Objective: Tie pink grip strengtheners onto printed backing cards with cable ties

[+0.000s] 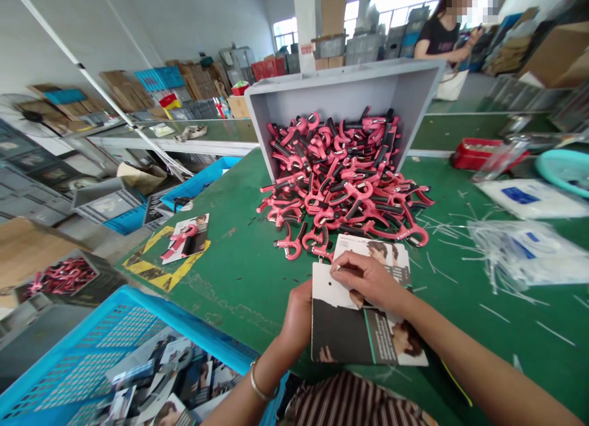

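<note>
My left hand (297, 318) grips the left edge of a printed cardboard card (343, 334), its fingers hidden behind it. The card is white on top and dark grey below, with a small hole near its upper left. Over the card's upper part, my right hand (368, 282) is closed in a pinch beside that hole; a tiny pale thing shows at the fingertips, too small to name. More printed cards (350, 245) lie just beyond on the table. Behind them spreads a heap of pink-and-black hooked tools (345, 186), spilling out of a tipped grey bin (331, 91).
White plastic ties (494, 312) and plastic bags (543, 251) lie on the right of the green table (239, 278). One card with a pink tool (186, 239) sits in a yellow-taped square. A blue basket (151, 309) of packed cards stands lower left. Another person (442, 42) stands beyond.
</note>
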{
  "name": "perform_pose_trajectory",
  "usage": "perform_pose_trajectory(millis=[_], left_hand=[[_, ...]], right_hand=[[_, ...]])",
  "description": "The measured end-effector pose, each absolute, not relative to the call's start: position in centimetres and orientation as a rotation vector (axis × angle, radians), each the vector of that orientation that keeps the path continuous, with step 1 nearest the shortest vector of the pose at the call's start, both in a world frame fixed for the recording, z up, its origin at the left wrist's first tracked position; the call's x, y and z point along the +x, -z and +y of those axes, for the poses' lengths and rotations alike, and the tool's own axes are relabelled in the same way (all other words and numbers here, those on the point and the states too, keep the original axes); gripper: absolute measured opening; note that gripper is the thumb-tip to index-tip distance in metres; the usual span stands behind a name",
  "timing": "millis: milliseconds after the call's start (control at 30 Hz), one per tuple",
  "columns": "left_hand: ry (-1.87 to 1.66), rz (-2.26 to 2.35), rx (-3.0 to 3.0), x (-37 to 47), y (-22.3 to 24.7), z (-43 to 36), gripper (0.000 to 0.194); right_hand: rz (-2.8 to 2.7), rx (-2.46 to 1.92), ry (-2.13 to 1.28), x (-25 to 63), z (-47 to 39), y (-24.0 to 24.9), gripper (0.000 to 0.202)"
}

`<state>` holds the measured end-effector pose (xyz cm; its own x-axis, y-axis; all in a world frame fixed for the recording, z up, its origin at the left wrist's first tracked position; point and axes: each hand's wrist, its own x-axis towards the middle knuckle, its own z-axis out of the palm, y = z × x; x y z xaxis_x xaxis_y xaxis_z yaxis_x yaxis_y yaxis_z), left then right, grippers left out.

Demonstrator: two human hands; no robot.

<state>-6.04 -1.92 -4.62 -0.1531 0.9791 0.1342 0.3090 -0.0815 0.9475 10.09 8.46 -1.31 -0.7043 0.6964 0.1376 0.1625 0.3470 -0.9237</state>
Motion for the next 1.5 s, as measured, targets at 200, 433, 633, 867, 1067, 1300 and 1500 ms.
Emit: perform_pose_trajectory(millis=[200, 433, 633, 867, 1067, 1300, 1500], left_hand=[[-1.353, 1.425, 1.381, -6.4, 5.9, -2.3, 0.016], [-1.396, 1.388, 1.092, -6.4, 5.9, -2.2, 0.023], [-1.309, 1.153, 0.847, -6.8, 4.7, -2.9, 0.072], [-1.287, 0.941, 0.751, -8.5, 2.8, -4.5, 0.063], [-1.252, 1.19, 0.742, -7.6, 2.4, -2.2, 0.031], [-1.587, 1.301, 0.426, -7.8, 2.8, -2.1, 0.045], [-1.141, 1.359, 0.607, -6.7, 3.7, -3.0, 0.04]], right_hand=[[-2.183, -0.655, -1.309, 10.7, 8.6, 2.0, 0.014], [-2.327, -0.522, -1.229, 10.9, 8.7, 1.7, 0.013], [-2.43, -0.586, -1.01, 10.5, 7.7, 1.3, 0.02], [-2.517, -0.528, -0.591, 10.0, 5.7, -0.1, 0.01], [-2.458, -0.471, -0.636, 10.1, 4.6, -1.0, 0.007], [-2.335, -0.763, -0.503, 18.7, 10.3, -0.1, 0.025], [-2.583, -1.181, 0.311, 28.2, 23.6, 6.0, 0.047]])
